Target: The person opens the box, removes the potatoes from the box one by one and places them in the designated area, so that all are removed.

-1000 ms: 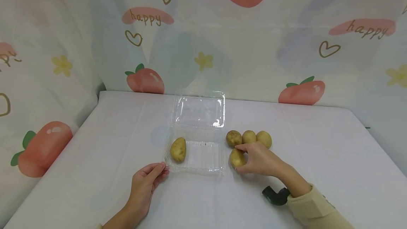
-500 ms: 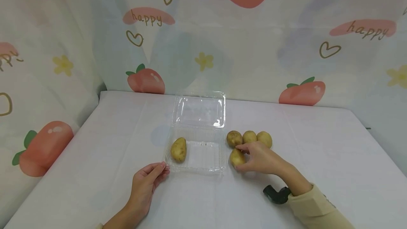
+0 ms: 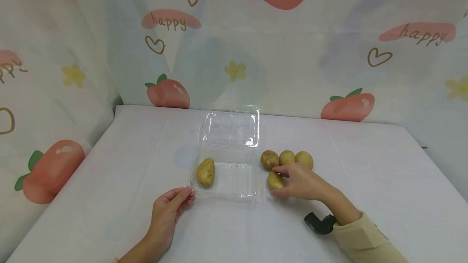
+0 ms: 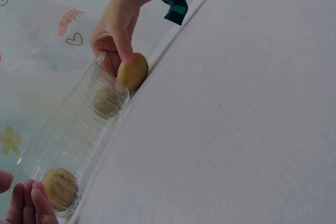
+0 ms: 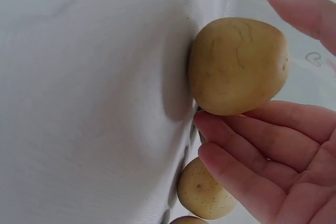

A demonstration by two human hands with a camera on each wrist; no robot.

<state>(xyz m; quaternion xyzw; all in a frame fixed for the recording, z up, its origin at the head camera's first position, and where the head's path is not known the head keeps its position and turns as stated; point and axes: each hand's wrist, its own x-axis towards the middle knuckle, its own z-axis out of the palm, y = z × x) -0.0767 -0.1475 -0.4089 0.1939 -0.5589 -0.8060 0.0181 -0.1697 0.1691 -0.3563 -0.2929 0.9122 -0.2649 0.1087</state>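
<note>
My left hand (image 3: 166,212) pinches the near left corner of a clear plastic clamshell container (image 3: 234,194), its lid (image 3: 230,129) raised at the back. One potato (image 3: 206,172) lies inside on the left. To the right of the container, my right hand (image 3: 301,182) is around another potato (image 3: 276,181). In the right wrist view, fingertips (image 5: 210,124) touch one side of this potato (image 5: 239,66), while the thumb (image 5: 302,11) stands apart from it. The left wrist view has the left hand's fingers (image 4: 29,203) at the container's end.
Behind the right hand, a row of potatoes holds a browner one (image 3: 269,160), a middle one (image 3: 287,157) and a right one (image 3: 304,160). A dark curved piece (image 3: 319,223) sits by the right cuff. A printed cloth backdrop (image 3: 278,60) rises behind the white table (image 3: 109,198).
The potato at the right hand has shifted slightly right and turned a little. The left hand and the container stay in place.
</note>
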